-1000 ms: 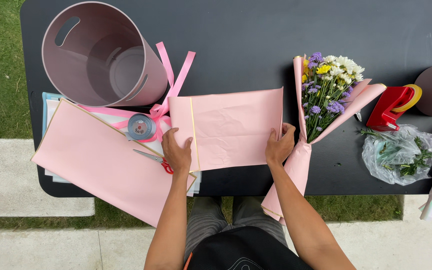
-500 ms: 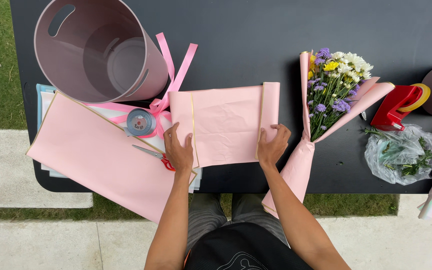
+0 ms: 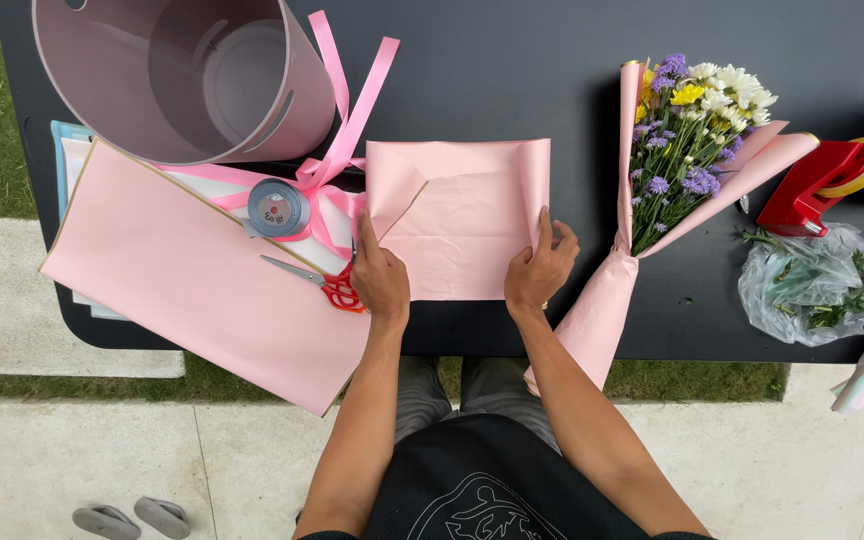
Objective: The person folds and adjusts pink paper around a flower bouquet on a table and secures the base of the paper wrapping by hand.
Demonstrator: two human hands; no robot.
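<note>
While both hands press on it, the pink paper sheet (image 3: 457, 215) lies flat on the black desk (image 3: 512, 70), near the front edge, with its left and right sides folded inward. It looks thin and light, stiff enough to hold a crease yet easy to wrinkle or tear, so it is probably best taken by its folded edges with flat fingers rather than pinched hard in the middle.

The left hand (image 3: 380, 278) rests at the sheet's lower left corner, fingers loosely curled and lying on the folded flap; it grips nothing. The right hand (image 3: 540, 268) sits at the lower right edge, fingers together and laid on the right fold, pressing it down rather than closing around it.

Just beside the left hand lie red-handled scissors (image 3: 324, 282) on a larger pink sheet (image 3: 192, 270), with a ribbon spool (image 3: 278, 208) and loose pink ribbon (image 3: 347, 100) close behind. A round pinkish bucket (image 3: 192, 75) lies tipped at the back left. To the right, a flower bouquet (image 3: 687, 130) in pink wrap, a red tape dispenser (image 3: 817, 185) and a clear plastic bag (image 3: 817, 280) of stems stand apart.
</note>
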